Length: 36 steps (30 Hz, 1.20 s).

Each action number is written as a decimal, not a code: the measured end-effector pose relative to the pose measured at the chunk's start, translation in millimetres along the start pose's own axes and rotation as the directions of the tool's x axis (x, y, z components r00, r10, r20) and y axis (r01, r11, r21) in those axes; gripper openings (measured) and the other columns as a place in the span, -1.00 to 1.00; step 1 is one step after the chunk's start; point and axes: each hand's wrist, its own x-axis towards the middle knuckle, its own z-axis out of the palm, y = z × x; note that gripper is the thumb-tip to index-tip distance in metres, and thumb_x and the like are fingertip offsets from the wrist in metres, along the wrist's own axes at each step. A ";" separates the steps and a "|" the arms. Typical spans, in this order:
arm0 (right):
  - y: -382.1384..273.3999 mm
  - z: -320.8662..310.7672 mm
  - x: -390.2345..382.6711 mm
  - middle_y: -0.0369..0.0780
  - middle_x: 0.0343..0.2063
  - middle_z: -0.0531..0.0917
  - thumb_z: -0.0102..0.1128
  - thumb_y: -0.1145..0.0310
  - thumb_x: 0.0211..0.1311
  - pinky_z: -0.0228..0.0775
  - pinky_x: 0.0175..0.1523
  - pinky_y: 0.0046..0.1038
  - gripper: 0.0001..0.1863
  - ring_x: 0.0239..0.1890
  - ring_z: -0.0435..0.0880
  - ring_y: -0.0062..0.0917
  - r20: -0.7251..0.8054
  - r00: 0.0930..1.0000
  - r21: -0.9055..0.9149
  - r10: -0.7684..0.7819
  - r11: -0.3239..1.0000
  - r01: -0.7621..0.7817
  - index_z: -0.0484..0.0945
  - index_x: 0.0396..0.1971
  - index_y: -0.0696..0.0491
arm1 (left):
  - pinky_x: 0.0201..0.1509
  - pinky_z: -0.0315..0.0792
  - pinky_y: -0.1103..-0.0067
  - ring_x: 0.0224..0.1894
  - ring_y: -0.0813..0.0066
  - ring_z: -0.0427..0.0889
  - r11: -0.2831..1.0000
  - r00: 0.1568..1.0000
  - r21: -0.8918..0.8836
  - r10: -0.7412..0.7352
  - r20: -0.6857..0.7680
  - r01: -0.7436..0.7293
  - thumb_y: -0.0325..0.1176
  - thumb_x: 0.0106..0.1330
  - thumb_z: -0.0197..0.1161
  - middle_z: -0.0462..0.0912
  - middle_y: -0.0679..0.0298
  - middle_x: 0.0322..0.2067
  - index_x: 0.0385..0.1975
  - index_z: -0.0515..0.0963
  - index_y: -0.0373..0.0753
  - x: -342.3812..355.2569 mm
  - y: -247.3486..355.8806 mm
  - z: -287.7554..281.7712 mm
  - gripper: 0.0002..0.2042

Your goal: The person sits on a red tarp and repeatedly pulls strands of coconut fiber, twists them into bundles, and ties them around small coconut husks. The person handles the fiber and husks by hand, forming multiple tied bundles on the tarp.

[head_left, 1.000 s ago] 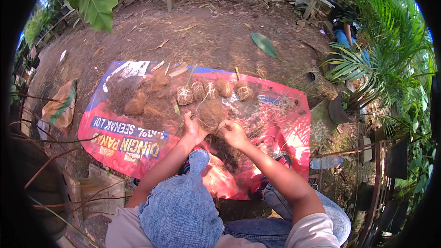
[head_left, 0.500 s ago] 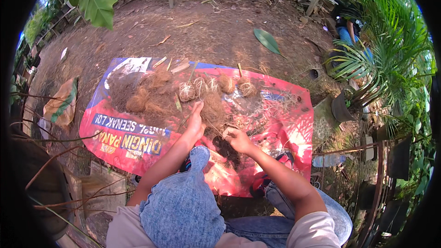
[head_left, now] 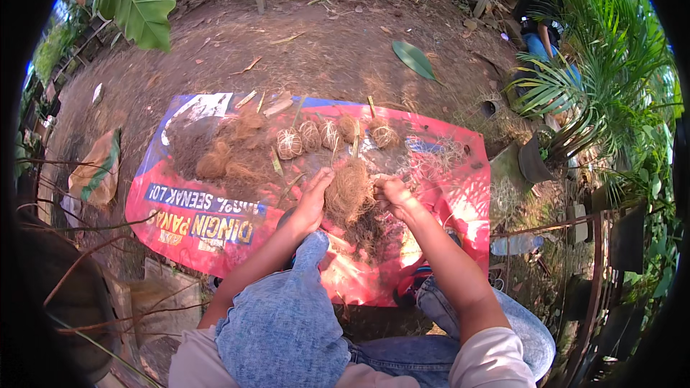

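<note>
Between my hands is a shaggy ball of brown coconut fibre [head_left: 349,192] with a pale green stem [head_left: 356,139] standing out of its far end. My left hand [head_left: 315,195] grips the ball's left side, thumb toward the top. At its right side my right hand [head_left: 392,192] is closed in a pinch on a thin string, mostly hidden by the fingers. Beyond them lies a row of several fibre balls bound with pale string, among them one at the left [head_left: 290,144] and one with a stem at the right [head_left: 383,134].
A red and blue plastic banner [head_left: 187,233] covers the ground before me. Loose brown fibre [head_left: 223,162] lies on its left, tangled pale string [head_left: 438,154] on its right. A clear bottle [head_left: 517,245] lies to the right. Another person [head_left: 539,43] sits by the palm at far right.
The fibre ball has turned and come nearer, its stem now showing at the far end. My right hand has moved up and right to its side; the string no longer shows stretched below the ball.
</note>
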 end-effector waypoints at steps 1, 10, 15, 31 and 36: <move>-7.7 1.0 1.6 -0.41 -0.57 0.50 0.06 0.33 0.42 0.09 -0.70 -0.59 -0.87 -0.71 0.31 -0.72 0.031 0.999 0.014 0.010 1.000 -0.010 0.58 -0.24 0.02 | 0.33 0.24 0.44 0.19 0.53 0.40 0.995 1.000 0.094 0.012 0.028 -0.015 -0.21 0.54 0.01 0.49 0.38 0.06 0.08 0.45 -0.16 -1.6 -3.0 1.2 -0.74; -38.9 16.3 -5.0 -0.37 -0.44 0.65 0.03 0.33 0.43 0.37 -0.55 -0.61 -0.79 -0.56 0.55 -0.73 -0.039 0.987 -0.057 -0.159 0.986 0.156 0.64 -0.15 0.04 | 0.39 0.11 0.49 0.28 0.50 0.27 0.906 0.977 0.422 -0.068 0.200 -0.023 -0.29 0.48 0.12 0.41 0.30 0.13 0.13 0.42 -0.20 -14.9 -19.3 9.8 -0.70; -68.7 14.7 -18.2 -0.40 -0.55 0.56 0.13 0.30 0.35 0.28 -0.46 -0.59 -0.83 -0.55 0.44 -0.74 0.049 0.949 -0.410 -0.312 0.860 0.304 0.65 -0.26 0.04 | 0.40 0.15 0.47 0.31 0.43 0.29 0.744 0.979 0.648 0.042 0.198 -0.162 -0.34 0.45 0.14 0.41 0.18 0.18 0.23 0.33 -0.24 -15.4 -19.8 0.4 -0.60; 77.6 67.7 -60.0 -0.07 -0.38 0.70 0.09 0.21 0.32 0.50 -0.15 -0.18 -0.81 -0.24 0.72 -0.20 0.267 0.921 -0.805 -0.283 0.460 0.374 0.62 -0.23 -0.06 | 0.16 0.57 0.22 0.11 0.25 0.61 0.950 0.951 -0.163 -0.286 -0.121 0.265 -0.34 0.52 -0.04 0.55 0.10 0.09 0.26 0.30 -0.32 -15.0 27.5 -12.0 -0.62; 38.8 43.8 -27.5 -0.41 -0.56 0.49 0.00 0.34 0.42 0.20 -0.49 -0.53 -0.82 -0.58 0.39 -0.68 0.065 0.998 -0.231 -0.016 0.972 0.031 0.60 -0.17 -0.01 | 0.17 0.58 0.25 0.10 0.24 0.63 0.961 0.958 -0.030 -0.276 -0.085 0.274 -0.38 0.51 -0.02 0.57 0.10 0.08 0.18 0.39 -0.36 -29.9 37.4 -8.2 -0.68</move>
